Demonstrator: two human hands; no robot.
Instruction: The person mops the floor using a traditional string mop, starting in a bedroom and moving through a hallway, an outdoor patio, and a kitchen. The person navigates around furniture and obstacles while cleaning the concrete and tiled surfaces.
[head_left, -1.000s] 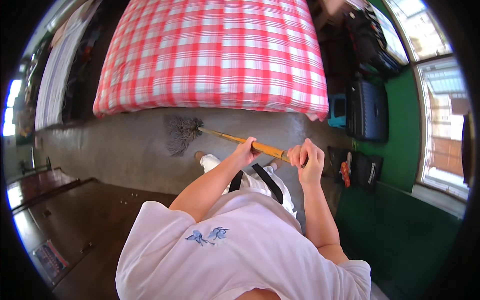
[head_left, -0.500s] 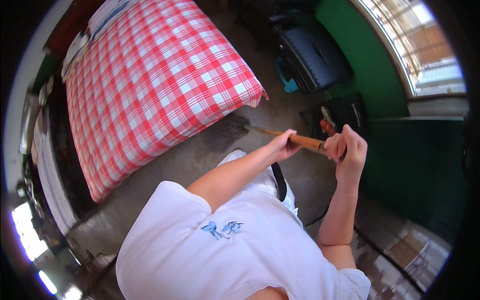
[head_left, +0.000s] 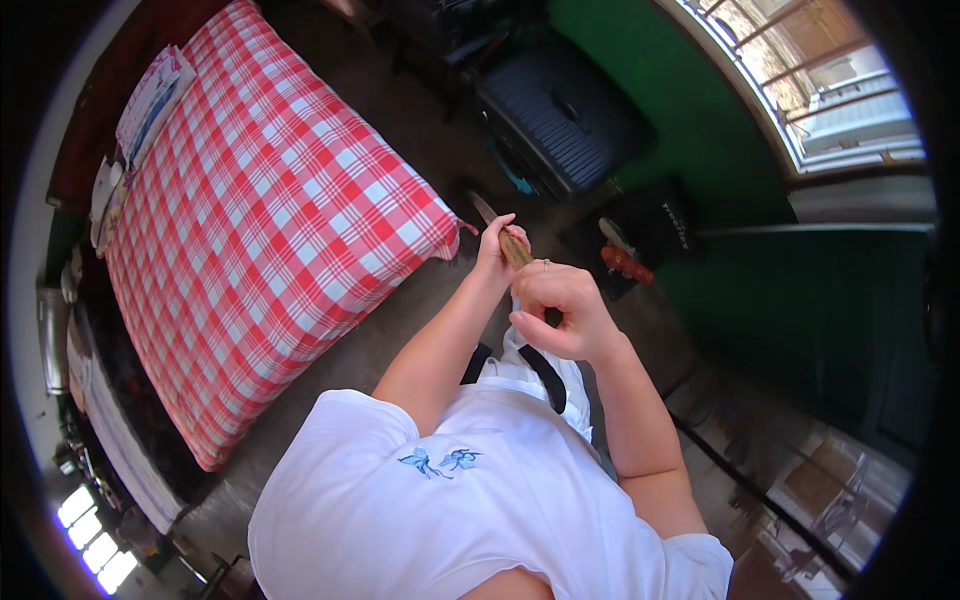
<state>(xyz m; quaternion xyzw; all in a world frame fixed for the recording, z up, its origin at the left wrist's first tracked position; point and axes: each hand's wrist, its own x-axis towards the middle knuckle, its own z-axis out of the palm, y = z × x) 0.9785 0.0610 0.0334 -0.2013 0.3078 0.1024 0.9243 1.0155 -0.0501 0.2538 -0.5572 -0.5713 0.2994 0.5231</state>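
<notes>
Compared with half a second ago, the view has swung further: the bed (head_left: 270, 230) with its red-and-white checked cover now fills the upper left of the frame at a steeper slant, and the dark suitcase (head_left: 560, 125) sits top centre instead of upper right. The broom handle (head_left: 505, 235), a wooden stick, has come closer to the middle of the frame and points up toward the foot of the bed; its brush end cannot be made out.

The left hand (head_left: 500, 248) is clenched around the handle higher up, fingers wrapped over it. The right hand (head_left: 560, 310) sits just below, its fingers curled closed around the lower end, a ring showing on one finger.

The floor (head_left: 390, 320) beneath is bare grey concrete. A green wall (head_left: 720, 130) runs along the upper right under a barred window (head_left: 800, 70). A black bag (head_left: 665, 225) with something orange beside it lies against that wall.
</notes>
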